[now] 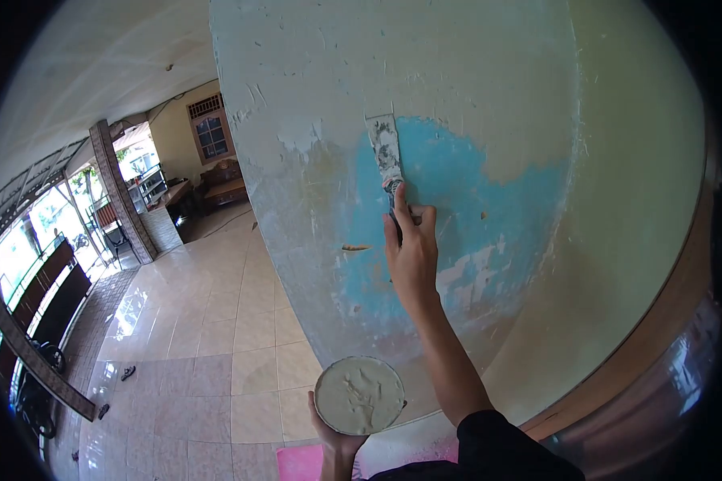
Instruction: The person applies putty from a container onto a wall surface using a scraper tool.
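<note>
My right hand (413, 236) is closed round the dark handle of a putty knife (386, 148), index finger stretched along it. The flat blade, smeared with pale filler, lies against the wall (457, 80) at the upper left edge of a bright blue patch (449, 176). Low in the view, my left hand (333, 429) holds a round tub of putty (361, 395) from below and the side. Its grey-white surface is ridged and scooped. Two small brown damaged spots, one a slit (357, 248), show in the blue area.
A corner edge of the wall runs down its left side, with tiled floor (208, 345) beyond. Pink sheeting (299, 463) lies below the tub. Farther off are a pillar (123, 192), a wooden bench (224, 183) and sandals (128, 373). Wood trim (618, 377) borders the right.
</note>
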The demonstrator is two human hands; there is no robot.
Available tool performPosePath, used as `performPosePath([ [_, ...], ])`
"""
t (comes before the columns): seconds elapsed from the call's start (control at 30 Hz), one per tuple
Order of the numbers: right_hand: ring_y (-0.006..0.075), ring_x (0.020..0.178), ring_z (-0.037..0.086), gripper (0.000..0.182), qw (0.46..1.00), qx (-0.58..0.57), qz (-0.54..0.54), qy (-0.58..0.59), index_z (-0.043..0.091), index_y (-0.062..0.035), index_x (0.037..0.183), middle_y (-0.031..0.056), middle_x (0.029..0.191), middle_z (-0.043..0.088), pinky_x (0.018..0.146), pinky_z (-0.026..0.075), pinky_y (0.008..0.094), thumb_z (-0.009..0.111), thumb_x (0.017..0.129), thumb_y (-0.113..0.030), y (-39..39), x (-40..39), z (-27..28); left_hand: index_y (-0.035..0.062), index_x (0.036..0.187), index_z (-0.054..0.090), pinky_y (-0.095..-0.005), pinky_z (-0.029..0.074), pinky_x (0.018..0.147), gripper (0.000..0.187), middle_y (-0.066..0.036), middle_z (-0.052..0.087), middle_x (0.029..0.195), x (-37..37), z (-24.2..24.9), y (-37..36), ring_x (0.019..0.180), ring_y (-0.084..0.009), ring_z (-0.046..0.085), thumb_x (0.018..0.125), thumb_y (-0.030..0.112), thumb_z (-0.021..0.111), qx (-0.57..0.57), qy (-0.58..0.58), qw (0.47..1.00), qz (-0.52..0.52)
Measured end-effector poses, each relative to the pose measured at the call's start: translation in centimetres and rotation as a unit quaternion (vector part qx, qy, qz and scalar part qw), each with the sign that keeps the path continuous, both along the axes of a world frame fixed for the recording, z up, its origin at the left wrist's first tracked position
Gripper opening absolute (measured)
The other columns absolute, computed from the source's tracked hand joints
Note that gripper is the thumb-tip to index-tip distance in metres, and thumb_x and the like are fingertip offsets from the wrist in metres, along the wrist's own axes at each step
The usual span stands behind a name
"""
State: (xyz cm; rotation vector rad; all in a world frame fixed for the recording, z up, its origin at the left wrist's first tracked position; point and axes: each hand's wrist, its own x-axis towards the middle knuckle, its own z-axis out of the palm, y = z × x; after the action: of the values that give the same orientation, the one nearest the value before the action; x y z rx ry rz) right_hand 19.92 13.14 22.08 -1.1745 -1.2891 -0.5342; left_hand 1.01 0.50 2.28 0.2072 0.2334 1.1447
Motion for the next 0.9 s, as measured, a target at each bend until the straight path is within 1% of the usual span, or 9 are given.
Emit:
performPosePath([
  [0.13, 0.0248, 0.080, 0.056, 0.056, 0.999, -0.035, -0.017, -0.025, 0.041, -0.0141, 0.146, 0.0120, 0.098, 0.047, 0.067, 0.051, 0.0355, 0.060, 0.093, -0.011, -0.9, 0.3, -1.8, 0.0134, 0.143, 0.040, -0.0617, 0.029, 0.107, 0.077, -0.012, 0.040, 0.145, -0.1, 0.3, -0.1, 0.131, -0.0362, 0.038, 0.089, 0.068, 0.037, -0.007, -0.017, 1.000, -0.006],
  [0.27, 0.0257, 0.083, 0.055, 0.059, 0.999, -0.035, 0.015, -0.026, 0.039, -0.0135, 0.147, 0.0123, 0.098, 0.047, 0.069, 0.050, 0.0350, 0.061, 0.093, -0.009, -0.7, 0.7, -5.1, 0.0134, 0.142, 0.041, -0.0607, 0.030, 0.107, 0.076, -0.011, 0.041, 0.144, -0.4, 0.7, -0.6, 0.131, -0.0357, 0.039, 0.089, 0.068, 0.037, 0.007, -0.010, 0.999, -0.029],
  [0.33, 0.0221, 0.085, 0.050, 0.058, 0.997, 0.043, 0.066, -0.023, 0.040, -0.0098, 0.146, 0.0120, 0.104, 0.044, 0.071, 0.048, 0.0326, 0.062, 0.093, -0.005, -0.2, 1.0, -6.0, 0.0134, 0.142, 0.041, -0.0607, 0.030, 0.107, 0.076, -0.011, 0.041, 0.144, -0.6, 0.5, -0.5, 0.131, -0.0357, 0.039, 0.090, 0.068, 0.036, 0.007, -0.010, 0.999, -0.033],
  [0.43, 0.0216, 0.086, 0.049, 0.056, 0.993, 0.094, 0.068, -0.011, 0.039, -0.0049, 0.146, 0.0115, 0.105, 0.044, 0.073, 0.047, 0.0322, 0.059, 0.093, -0.003, 0.7, 1.3, -4.7, 0.0134, 0.143, 0.040, -0.0603, 0.031, 0.107, 0.076, -0.012, 0.041, 0.144, -0.4, 0.9, -0.6, 0.131, -0.0357, 0.039, 0.090, 0.068, 0.036, 0.007, -0.019, 0.999, -0.033],
  [0.53, 0.0214, 0.088, 0.048, 0.055, 0.991, 0.127, 0.045, -0.016, 0.038, -0.0027, 0.146, 0.0117, 0.106, 0.044, 0.075, 0.046, 0.0313, 0.058, 0.094, -0.003, 1.5, 1.8, -1.3, 0.0163, 0.142, 0.042, -0.0562, 0.031, 0.107, 0.080, -0.008, 0.043, 0.144, -0.1, 1.3, -0.8, 0.130, -0.0324, 0.040, 0.086, 0.072, 0.039, 0.017, 0.050, 0.998, -0.023],
  [0.7, 0.0221, 0.085, 0.048, 0.060, 0.999, 0.051, -0.007, -0.013, 0.034, -0.0116, 0.150, 0.0112, 0.102, 0.041, 0.078, 0.047, 0.0326, 0.056, 0.095, -0.001, 2.6, 2.0, -1.7, 0.0139, 0.143, 0.040, -0.0599, 0.030, 0.108, 0.076, -0.011, 0.042, 0.144, -0.5, -0.4, 0.1, 0.131, -0.0342, 0.040, 0.089, 0.068, 0.037, -0.020, -0.171, 0.983, -0.063],
  [0.73, 0.0221, 0.085, 0.048, 0.060, 0.998, 0.054, -0.006, -0.014, 0.034, -0.0116, 0.150, 0.0112, 0.102, 0.041, 0.078, 0.047, 0.0326, 0.056, 0.095, -0.001, 2.6, 2.1, -2.1, 0.0139, 0.143, 0.040, -0.0599, 0.030, 0.108, 0.076, -0.011, 0.042, 0.144, -0.2, -0.3, 0.3, 0.131, -0.0342, 0.040, 0.089, 0.068, 0.037, -0.017, -0.172, 0.983, -0.062],
  [0.8, 0.0224, 0.084, 0.049, 0.060, 1.000, -0.005, 0.009, 0.009, 0.034, -0.0118, 0.150, 0.0113, 0.100, 0.041, 0.076, 0.047, 0.0324, 0.057, 0.095, -0.002, 2.0, 2.2, -3.6, 0.0145, 0.144, 0.040, -0.0608, 0.028, 0.109, 0.076, -0.011, 0.040, 0.145, 0.2, -0.1, -0.2, 0.132, -0.0351, 0.038, 0.089, 0.068, 0.038, 0.003, 0.002, 1.000, 0.005],
  [0.9, 0.0240, 0.084, 0.051, 0.062, 1.000, -0.015, 0.013, -0.006, 0.033, -0.0109, 0.150, 0.0127, 0.102, 0.043, 0.073, 0.048, 0.0347, 0.058, 0.094, -0.003, 1.1, 2.9, -6.3, 0.0152, 0.144, 0.040, -0.0615, 0.028, 0.109, 0.076, -0.010, 0.039, 0.146, 0.3, -0.3, -0.3, 0.132, -0.0354, 0.038, 0.089, 0.068, 0.038, 0.026, -0.005, 1.000, -0.004],
])
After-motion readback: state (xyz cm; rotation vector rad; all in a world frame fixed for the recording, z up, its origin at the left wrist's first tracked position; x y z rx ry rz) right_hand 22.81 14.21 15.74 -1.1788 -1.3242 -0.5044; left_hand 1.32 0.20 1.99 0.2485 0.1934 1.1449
